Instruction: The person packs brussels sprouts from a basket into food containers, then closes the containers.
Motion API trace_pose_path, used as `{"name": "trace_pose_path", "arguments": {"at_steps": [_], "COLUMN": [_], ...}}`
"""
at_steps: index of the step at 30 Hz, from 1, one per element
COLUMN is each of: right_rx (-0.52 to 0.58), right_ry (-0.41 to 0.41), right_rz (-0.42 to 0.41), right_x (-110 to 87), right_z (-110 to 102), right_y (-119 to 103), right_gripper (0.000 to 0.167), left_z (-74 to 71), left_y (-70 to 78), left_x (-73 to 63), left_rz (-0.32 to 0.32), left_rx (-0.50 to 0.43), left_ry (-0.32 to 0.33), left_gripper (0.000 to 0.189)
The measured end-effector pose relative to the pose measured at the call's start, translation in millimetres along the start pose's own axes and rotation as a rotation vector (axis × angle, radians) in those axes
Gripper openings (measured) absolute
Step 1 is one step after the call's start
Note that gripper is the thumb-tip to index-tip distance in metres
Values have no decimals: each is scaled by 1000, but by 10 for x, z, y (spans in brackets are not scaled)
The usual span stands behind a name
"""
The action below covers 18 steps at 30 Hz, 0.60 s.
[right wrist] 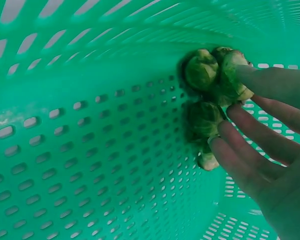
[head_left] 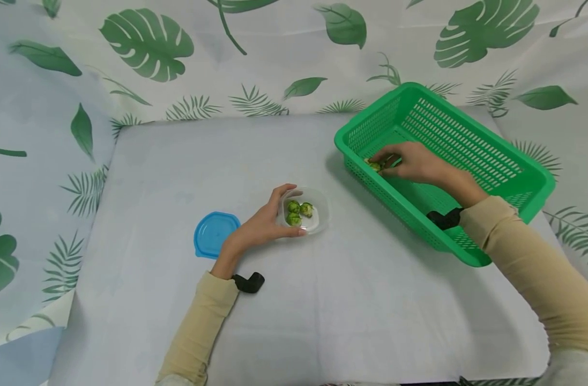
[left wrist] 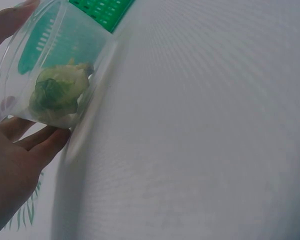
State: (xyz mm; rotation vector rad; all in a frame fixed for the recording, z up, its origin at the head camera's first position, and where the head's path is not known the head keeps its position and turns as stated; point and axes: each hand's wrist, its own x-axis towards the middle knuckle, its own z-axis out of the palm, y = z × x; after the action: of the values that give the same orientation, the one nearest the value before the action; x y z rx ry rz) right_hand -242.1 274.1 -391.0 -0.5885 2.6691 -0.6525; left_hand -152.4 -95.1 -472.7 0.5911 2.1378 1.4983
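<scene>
My left hand (head_left: 262,224) grips a clear plastic container (head_left: 322,217), thumb on the near side and fingers on the far side. Inside sit a few Brussels sprouts (head_left: 294,219); in the left wrist view one sprout (left wrist: 60,92) shows through the wall. My right hand (head_left: 416,163) reaches into a green plastic basket (head_left: 458,120). There, thumb and fingers pinch a Brussels sprout (right wrist: 232,82) at the basket's left end. Other sprouts lie against it, one sprout (right wrist: 200,70) beside the thumb and another sprout (right wrist: 204,120) by the fingertips.
A blue lid (head_left: 214,233) lies on the white-covered table (head_left: 274,321), left of the container and partly behind my left wrist. The basket's slotted walls rise around my right hand. Leaf-patterned cloth (head_left: 269,59) hangs behind the table.
</scene>
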Motion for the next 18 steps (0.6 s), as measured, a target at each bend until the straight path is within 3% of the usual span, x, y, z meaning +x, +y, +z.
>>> {"name": "trace_pose_path", "arguments": {"at_steps": [18], "right_rx": [-5], "right_ry": [25], "right_rz": [3], "right_x": [6], "right_z": [32], "right_y": [5], "right_gripper": [27], "left_z": [11], "left_y": [-1], "left_x": [-10], "left_rz": [-13], "left_rx": [5], "left_ry": [8], "left_gripper": [99]}}
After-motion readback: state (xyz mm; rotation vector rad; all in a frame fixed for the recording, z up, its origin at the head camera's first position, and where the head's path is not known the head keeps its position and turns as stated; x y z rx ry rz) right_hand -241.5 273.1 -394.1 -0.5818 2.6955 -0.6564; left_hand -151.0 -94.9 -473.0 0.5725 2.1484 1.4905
